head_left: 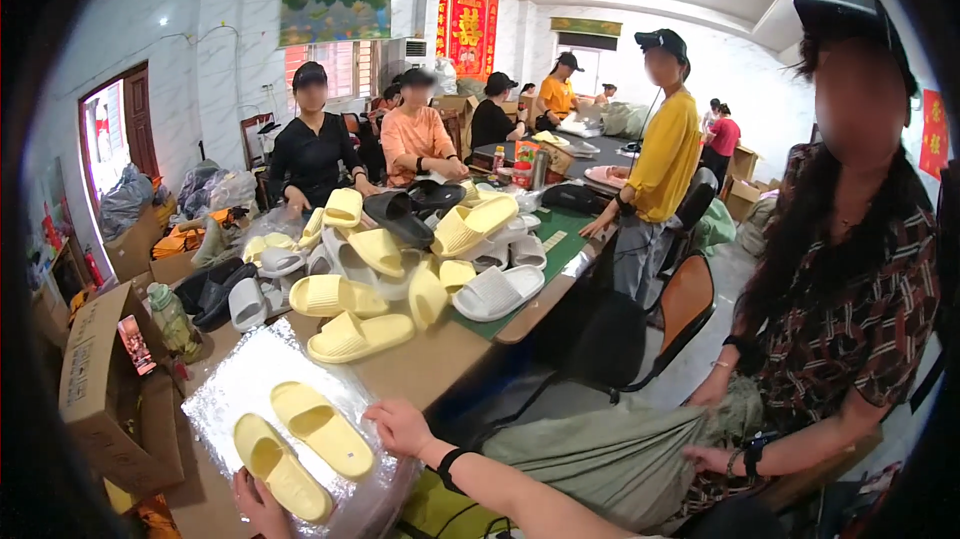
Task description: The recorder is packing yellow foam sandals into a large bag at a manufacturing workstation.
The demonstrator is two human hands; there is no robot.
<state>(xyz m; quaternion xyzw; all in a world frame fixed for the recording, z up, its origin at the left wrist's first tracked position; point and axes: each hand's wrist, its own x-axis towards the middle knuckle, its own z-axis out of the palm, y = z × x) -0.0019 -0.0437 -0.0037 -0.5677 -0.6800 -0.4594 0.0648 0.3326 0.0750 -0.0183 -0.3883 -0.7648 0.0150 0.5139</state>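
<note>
A pair of pale yellow slippers lies side by side on shiny, clear-looking plastic film at the table's near left. My left hand is at the lower edge, its fingers stretched along the outer side of the left slipper; its palm is cut off by the frame. To the right of the right slipper, my right hand is closed, fingers curled at the film's right edge. Whether it pinches film is too small to tell. Beyond lies a heap of yellow slippers, with white slippers and black ones among them.
An open cardboard box with a phone stands left, beside a green bottle. At right, a person handles grey-green cloth near a chair. Several people work round the long table.
</note>
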